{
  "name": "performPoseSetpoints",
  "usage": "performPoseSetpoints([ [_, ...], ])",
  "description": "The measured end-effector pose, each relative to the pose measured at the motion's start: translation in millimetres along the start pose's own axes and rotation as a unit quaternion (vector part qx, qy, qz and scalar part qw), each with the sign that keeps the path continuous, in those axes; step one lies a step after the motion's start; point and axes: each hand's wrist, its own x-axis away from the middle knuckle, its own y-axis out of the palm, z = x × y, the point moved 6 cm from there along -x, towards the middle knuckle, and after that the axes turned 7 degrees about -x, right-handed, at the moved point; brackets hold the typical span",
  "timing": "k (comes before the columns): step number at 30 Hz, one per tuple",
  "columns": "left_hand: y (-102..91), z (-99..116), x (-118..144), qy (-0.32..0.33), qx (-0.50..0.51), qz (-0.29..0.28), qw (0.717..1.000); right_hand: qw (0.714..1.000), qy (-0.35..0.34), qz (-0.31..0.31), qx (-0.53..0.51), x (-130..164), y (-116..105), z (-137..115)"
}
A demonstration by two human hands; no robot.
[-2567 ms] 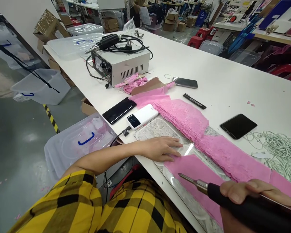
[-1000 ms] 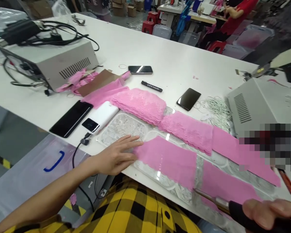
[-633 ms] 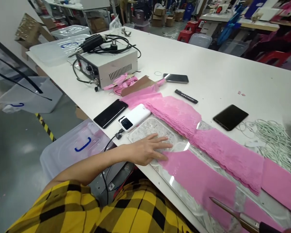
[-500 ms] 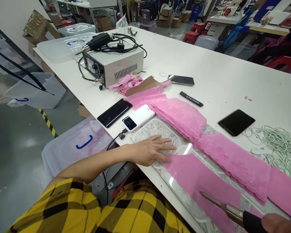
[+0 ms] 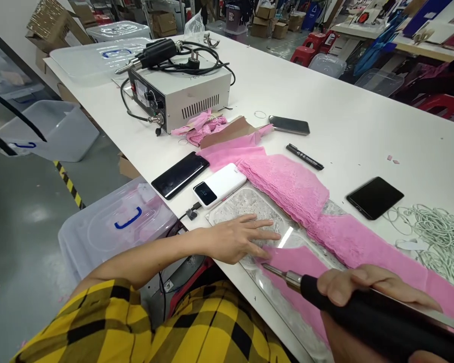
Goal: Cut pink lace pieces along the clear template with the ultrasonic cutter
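Note:
My left hand (image 5: 236, 239) lies flat with fingers spread on a clear, patterned plastic plate (image 5: 245, 201). Its thumb touches the near-left corner of a flat pink fabric piece (image 5: 302, 257). In my right hand (image 5: 363, 290) is a thick black-handled pen-like tool (image 5: 310, 290) with a pointed metal tip. The tip sits at the fabric's left end, close beside my left thumb; whether it touches the cloth I cannot tell. Much of the fabric is hidden beneath the tool and right hand. Just beyond lies a stack of pink lace pieces (image 5: 287, 184).
A white power bank (image 5: 225, 182) and a black phone (image 5: 179, 174) lie left of the plate. A grey control box (image 5: 196, 93) carries another black handpiece (image 5: 159, 53). A marker (image 5: 304, 156), two more phones and tangled pale-green cord (image 5: 444, 237) are on the table.
My right hand has brought the tool up and left, from over the fabric's middle to its left end by my left thumb. My left hand stays in place; the view has shifted slightly.

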Motion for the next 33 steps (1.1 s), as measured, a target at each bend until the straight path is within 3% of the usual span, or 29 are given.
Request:
performPoseSetpoints([
  [7, -0.2, 0.0, 0.5, 0.009, 0.008, -0.005, 1.0, 1.0, -0.019, -0.004, -0.004, -3.2, 2.3, 7.0],
  [16, -1.0, 0.9, 1.8, 0.013, -0.016, 0.045, 0.999, 0.999, -0.033, -0.008, -0.008, -5.9, 2.3, 10.7],
  [25, 0.6, 0.2, 3.1, 0.01, -0.015, 0.055, 0.998, 0.994, -0.083, -0.072, 0.01, -13.2, 25.3, 0.3],
  [29, 0.6, -1.3, 5.2, 0.008, -0.016, 0.068, 0.998, 0.996, -0.081, -0.026, 0.004, -8.4, 17.3, -1.3],
  [33, -4.9, 0.6, 9.4, 0.01, -0.006, 0.125, 0.992, 0.995, -0.08, 0.05, 0.039, -12.8, -16.5, -9.0],
])
